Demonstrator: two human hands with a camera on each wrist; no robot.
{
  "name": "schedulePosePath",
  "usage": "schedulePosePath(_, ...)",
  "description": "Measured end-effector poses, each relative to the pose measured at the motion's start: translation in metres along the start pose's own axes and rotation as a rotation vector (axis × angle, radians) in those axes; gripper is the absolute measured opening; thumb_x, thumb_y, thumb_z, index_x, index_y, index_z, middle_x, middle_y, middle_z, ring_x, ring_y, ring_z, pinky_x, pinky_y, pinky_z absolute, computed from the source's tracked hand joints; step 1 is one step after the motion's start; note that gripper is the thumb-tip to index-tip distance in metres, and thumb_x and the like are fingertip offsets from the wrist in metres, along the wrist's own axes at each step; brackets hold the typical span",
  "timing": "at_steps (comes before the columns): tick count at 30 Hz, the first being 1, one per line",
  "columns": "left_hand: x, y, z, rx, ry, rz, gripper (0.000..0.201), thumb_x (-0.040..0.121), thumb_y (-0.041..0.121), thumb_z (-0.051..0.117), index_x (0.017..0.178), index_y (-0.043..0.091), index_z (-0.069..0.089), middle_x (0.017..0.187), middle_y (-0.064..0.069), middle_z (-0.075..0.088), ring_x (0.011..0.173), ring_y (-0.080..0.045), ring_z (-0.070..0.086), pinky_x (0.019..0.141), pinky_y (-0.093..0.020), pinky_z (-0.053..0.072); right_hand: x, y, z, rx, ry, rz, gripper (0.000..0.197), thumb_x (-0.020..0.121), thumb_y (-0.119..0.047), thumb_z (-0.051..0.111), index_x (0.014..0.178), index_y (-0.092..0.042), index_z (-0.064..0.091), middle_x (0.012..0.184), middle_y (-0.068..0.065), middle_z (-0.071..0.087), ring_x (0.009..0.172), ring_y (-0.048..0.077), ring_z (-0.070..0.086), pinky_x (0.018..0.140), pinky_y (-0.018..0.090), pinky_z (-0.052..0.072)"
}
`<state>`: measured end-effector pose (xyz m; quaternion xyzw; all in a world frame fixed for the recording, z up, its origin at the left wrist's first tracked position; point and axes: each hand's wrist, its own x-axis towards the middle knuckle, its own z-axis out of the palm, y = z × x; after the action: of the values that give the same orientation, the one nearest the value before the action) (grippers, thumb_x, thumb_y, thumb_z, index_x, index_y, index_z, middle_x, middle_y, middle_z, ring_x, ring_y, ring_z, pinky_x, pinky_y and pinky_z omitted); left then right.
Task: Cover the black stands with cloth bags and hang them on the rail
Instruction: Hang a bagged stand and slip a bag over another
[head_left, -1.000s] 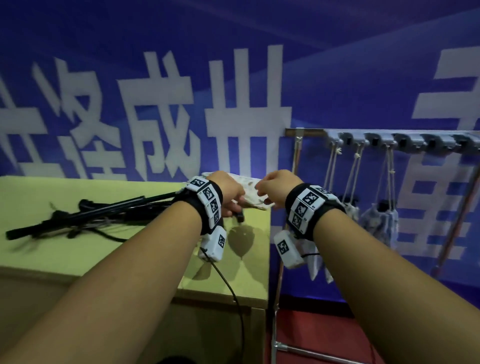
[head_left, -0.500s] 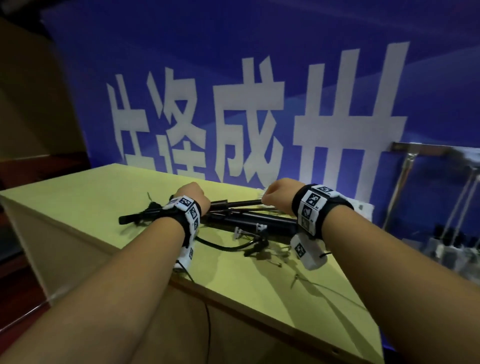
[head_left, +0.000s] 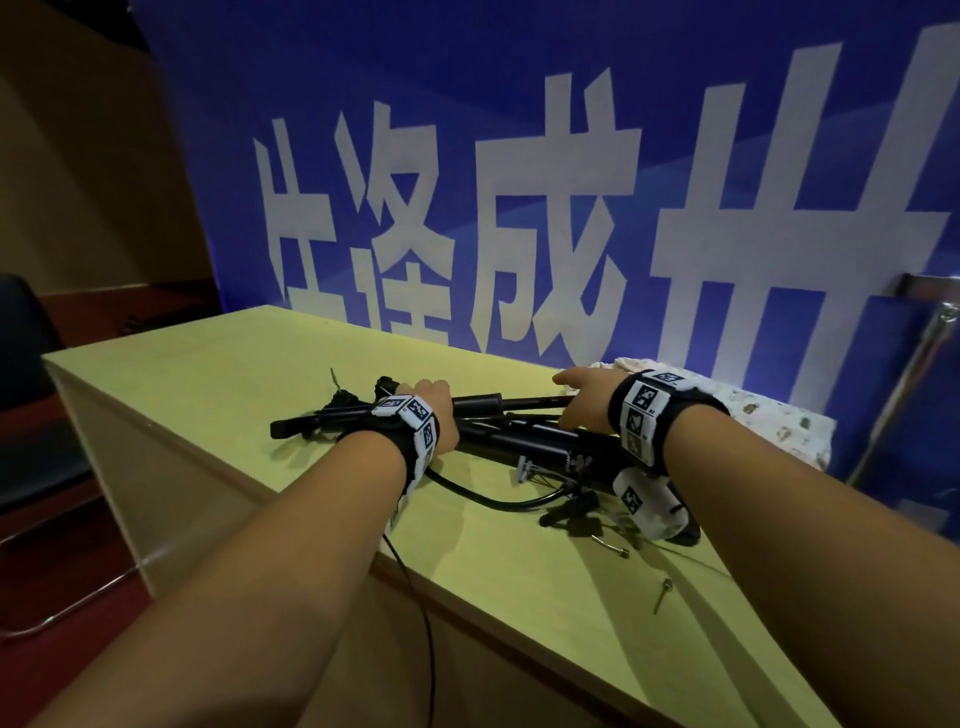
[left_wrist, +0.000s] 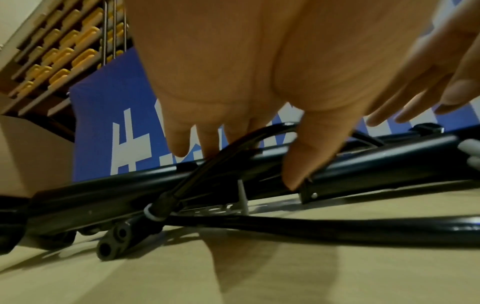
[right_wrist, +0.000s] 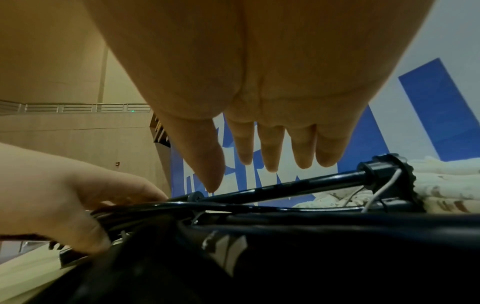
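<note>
Several black stands (head_left: 519, 441) lie in a tangled pile on the yellow-green table (head_left: 208, 374). My left hand (head_left: 431, 405) grips one stand near its left end. In the left wrist view the left hand (left_wrist: 239, 164) has its thumb on the front of a black tube (left_wrist: 103, 189) and its fingers behind it. My right hand (head_left: 576, 395) hovers just over the pile with straight fingers, and the right wrist view shows the right hand (right_wrist: 259, 160) empty above a thin rod (right_wrist: 298, 183). Patterned white cloth bags (head_left: 769, 415) lie behind my right wrist.
The rail's left end (head_left: 930, 283) and its upright post show at the far right, beyond the table edge. A black cable loop (head_left: 493, 499) and small metal pins (head_left: 662, 595) lie in front of the pile. A dark chair (head_left: 26, 364) stands at the left.
The view swung left from the rail to the table. A second ago both hands pinched a cloth bag; now it lies on the table and both hands are at the stands.
</note>
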<state>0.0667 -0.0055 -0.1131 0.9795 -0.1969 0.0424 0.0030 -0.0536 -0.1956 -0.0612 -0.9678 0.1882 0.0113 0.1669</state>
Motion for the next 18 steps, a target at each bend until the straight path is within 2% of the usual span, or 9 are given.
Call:
schedulePosePath(2, 0.001, -0.005, -0.006, -0.001, 0.019, -0.004, 0.036, 0.095, 0.019, 0.062, 0.13, 0.014, 0.057, 0.137, -0.012, 0.055, 0.124, -0.031, 0.057, 0.097, -0.037, 0.046, 0.004, 0.002, 0.003, -0.016, -0.004, 0.003, 0.071, 0.101, -0.026, 0.07, 0.164, -0.031, 0.038, 0.163, 0.007, 0.046, 0.145, 0.031, 0.048, 0.112, 0.04, 0.044)
schedulePosePath(3, 0.002, -0.008, -0.009, 0.007, 0.023, -0.004, 0.028, 0.095, 0.019, 0.06, 0.123, 0.019, 0.061, 0.137, -0.012, 0.056, 0.124, -0.03, 0.058, 0.097, -0.036, 0.047, 0.007, 0.002, 0.005, -0.038, -0.005, 0.001, 0.071, 0.101, -0.028, 0.07, 0.164, -0.031, 0.038, 0.163, 0.006, 0.047, 0.145, 0.031, 0.048, 0.115, 0.043, 0.043)
schedulePosePath(5, -0.001, -0.011, -0.016, 0.024, 0.02, -0.001, 0.014, 0.095, 0.022, 0.06, 0.107, 0.027, 0.06, 0.135, -0.01, 0.059, 0.122, -0.028, 0.059, 0.095, -0.036, 0.049, 0.008, 0.003, 0.006, -0.093, -0.004, -0.003, 0.071, 0.1, -0.032, 0.07, 0.164, -0.032, 0.038, 0.162, 0.006, 0.048, 0.146, 0.031, 0.046, 0.118, 0.046, 0.041)
schedulePosePath(6, -0.002, -0.012, -0.015, 0.03, 0.004, -0.008, 0.013, 0.094, 0.023, 0.061, 0.106, 0.027, 0.06, 0.134, -0.01, 0.059, 0.121, -0.028, 0.06, 0.092, -0.035, 0.049, 0.008, 0.004, 0.006, -0.105, 0.001, -0.007, 0.071, 0.1, -0.033, 0.07, 0.164, -0.031, 0.039, 0.162, 0.007, 0.047, 0.147, 0.031, 0.045, 0.118, 0.046, 0.04)
schedulePosePath(8, -0.003, -0.011, -0.012, 0.02, -0.008, -0.008, 0.022, 0.096, 0.022, 0.061, 0.117, 0.018, 0.062, 0.13, -0.013, 0.061, 0.118, -0.029, 0.062, 0.084, -0.033, 0.046, 0.006, 0.006, 0.006, -0.087, 0.008, -0.022, 0.071, 0.099, -0.031, 0.07, 0.163, -0.03, 0.04, 0.161, 0.008, 0.047, 0.146, 0.032, 0.046, 0.116, 0.045, 0.043)
schedulePosePath(10, -0.007, -0.01, -0.011, -0.015, -0.016, 0.006, 0.029, 0.101, 0.015, 0.057, 0.128, 0.004, 0.057, 0.123, -0.018, 0.064, 0.113, -0.033, 0.066, 0.08, -0.032, 0.046, 0.003, 0.007, 0.008, -0.03, 0.006, -0.031, 0.07, 0.099, -0.027, 0.071, 0.162, -0.029, 0.042, 0.16, 0.009, 0.049, 0.141, 0.031, 0.051, 0.109, 0.042, 0.049)
schedulePosePath(13, -0.016, -0.008, -0.021, -0.134, 0.019, 0.014, 0.027, 0.102, 0.009, 0.054, 0.127, 0.0, 0.047, 0.108, -0.02, 0.066, 0.098, -0.041, 0.066, 0.087, -0.046, 0.053, -0.003, 0.009, 0.007, 0.068, 0.044, -0.059, 0.067, 0.098, -0.021, 0.071, 0.159, -0.03, 0.046, 0.153, 0.006, 0.056, 0.129, 0.027, 0.061, 0.093, 0.033, 0.052)
schedulePosePath(15, -0.017, -0.011, -0.031, -0.213, 0.082, 0.02, 0.025, 0.1, 0.012, 0.056, 0.122, 0.006, 0.045, 0.094, -0.013, 0.064, 0.08, -0.033, 0.063, 0.074, -0.041, 0.052, -0.008, 0.007, 0.004, 0.084, 0.1, -0.08, 0.056, 0.098, -0.024, 0.07, 0.152, -0.027, 0.055, 0.147, 0.005, 0.062, 0.126, 0.025, 0.062, 0.095, 0.034, 0.052)
schedulePosePath(18, -0.024, -0.005, -0.056, -0.362, 0.135, 0.061, 0.022, 0.1, 0.016, 0.055, 0.118, 0.013, 0.043, 0.088, -0.01, 0.061, 0.071, -0.027, 0.061, 0.058, -0.034, 0.044, -0.019, 0.004, -0.006, 0.187, 0.149, -0.106, 0.037, 0.103, -0.035, 0.065, 0.136, -0.018, 0.069, 0.13, 0.006, 0.072, 0.117, 0.025, 0.066, 0.1, 0.039, 0.054)
